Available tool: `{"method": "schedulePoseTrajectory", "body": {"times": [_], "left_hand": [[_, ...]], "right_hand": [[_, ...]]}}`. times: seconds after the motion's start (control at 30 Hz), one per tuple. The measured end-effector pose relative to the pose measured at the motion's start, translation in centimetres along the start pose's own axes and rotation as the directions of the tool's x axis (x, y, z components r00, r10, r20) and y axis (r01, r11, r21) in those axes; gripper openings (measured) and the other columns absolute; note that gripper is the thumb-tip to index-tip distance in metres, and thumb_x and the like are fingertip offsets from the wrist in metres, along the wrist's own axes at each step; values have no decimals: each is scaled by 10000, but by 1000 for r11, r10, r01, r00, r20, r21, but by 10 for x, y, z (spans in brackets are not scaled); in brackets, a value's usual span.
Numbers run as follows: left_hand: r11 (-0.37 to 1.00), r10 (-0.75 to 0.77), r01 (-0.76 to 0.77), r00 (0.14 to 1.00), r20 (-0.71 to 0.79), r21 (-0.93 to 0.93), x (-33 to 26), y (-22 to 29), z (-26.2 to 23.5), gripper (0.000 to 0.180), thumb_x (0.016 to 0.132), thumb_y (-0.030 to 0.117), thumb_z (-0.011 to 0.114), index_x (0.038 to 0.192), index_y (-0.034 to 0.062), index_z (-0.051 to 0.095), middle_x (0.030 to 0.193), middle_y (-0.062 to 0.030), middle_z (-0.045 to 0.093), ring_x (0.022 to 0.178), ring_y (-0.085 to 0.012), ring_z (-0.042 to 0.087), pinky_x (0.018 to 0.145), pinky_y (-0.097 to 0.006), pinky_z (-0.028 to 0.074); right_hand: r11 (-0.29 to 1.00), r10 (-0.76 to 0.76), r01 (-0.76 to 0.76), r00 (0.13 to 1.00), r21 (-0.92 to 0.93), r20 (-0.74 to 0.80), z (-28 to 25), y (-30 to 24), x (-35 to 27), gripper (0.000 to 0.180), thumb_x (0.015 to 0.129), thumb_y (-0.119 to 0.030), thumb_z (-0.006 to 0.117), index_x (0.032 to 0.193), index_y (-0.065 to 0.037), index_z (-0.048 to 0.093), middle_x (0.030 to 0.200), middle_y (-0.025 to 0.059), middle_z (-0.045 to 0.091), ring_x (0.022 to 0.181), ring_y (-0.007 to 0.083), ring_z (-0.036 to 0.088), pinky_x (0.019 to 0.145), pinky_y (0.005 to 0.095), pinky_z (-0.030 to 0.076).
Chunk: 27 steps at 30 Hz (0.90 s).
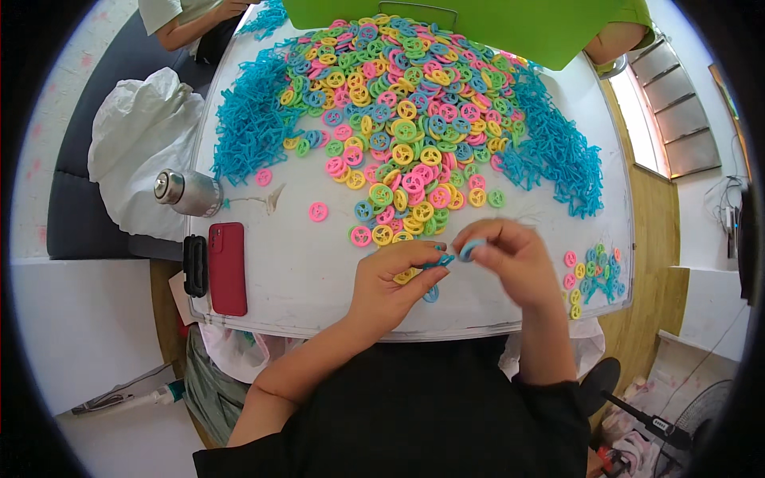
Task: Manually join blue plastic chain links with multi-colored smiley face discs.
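Note:
My left hand (382,288) pinches a small teal plastic piece (446,260) between thumb and fingertips, over the near part of the white table (319,279). Close to its right, my right hand (519,261) grips a light-blue toy wheel (471,248), slightly blurred. The wheel is near the teal piece; I cannot tell if they touch. A yellow wheel (405,276) shows partly behind my left hand, and a blue wheel (431,294) lies below the fingers. A large heap of pink, yellow, green and blue spoked wheels (405,131) spreads beyond my hands.
Teal pieces lie heaped left (253,119) and right (558,147) of the wheels. At the far side stands a green bin (518,36). A metal flask (191,193), red phone (228,271) and black case (195,267) are at left. Wheels and teal pieces (599,279) cluster at right. Two people's arms show beyond.

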<state>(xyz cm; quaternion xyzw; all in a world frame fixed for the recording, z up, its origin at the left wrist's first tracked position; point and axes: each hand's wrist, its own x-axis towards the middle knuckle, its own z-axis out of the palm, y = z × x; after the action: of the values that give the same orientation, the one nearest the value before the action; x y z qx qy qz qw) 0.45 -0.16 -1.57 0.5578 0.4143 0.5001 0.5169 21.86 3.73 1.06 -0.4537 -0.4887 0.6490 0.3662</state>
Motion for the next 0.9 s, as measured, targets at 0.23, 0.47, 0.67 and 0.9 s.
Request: {"method": "schedulePoseTrajectory", "body": {"times": [0.23,0.47,0.67,0.9], "left_hand": [[991,24,-20,999,-28,135,-5,8,12,209,828,28,768,1034,23,732,1083,-136,726,924,-201,702,800,-303,547],[720,457,-391,889,32,573,-6,5,13,229,794,56,781,1016,57,723,1057,-104,726,848,-268,695,710,-343,535],[744,238,-237,968,84,625,-6,19,11,377,785,121,807,1122,63,648,1033,-75,703,900,-281,691,729,-359,535],[852,79,-125,991,112,508,-4,19,0,325,754,192,850,1056,132,747,1207,-115,605,1013,-297,656,826,-378,541]], "right_hand": [[910,-2,58,991,411,-135,40,12,-26,95,945,-80,661,979,-9,607,1044,122,680,949,184,677,825,346,594],[862,65,46,977,505,-201,46,22,-26,110,976,-112,635,972,-19,576,959,86,673,863,150,680,772,321,611],[963,-139,199,945,181,-296,47,13,-33,150,978,-55,604,1108,21,601,917,67,661,828,123,663,751,292,593],[876,-358,302,929,-376,-89,33,6,-45,332,909,19,649,1241,-1,639,905,72,657,784,135,629,736,251,531]]}}
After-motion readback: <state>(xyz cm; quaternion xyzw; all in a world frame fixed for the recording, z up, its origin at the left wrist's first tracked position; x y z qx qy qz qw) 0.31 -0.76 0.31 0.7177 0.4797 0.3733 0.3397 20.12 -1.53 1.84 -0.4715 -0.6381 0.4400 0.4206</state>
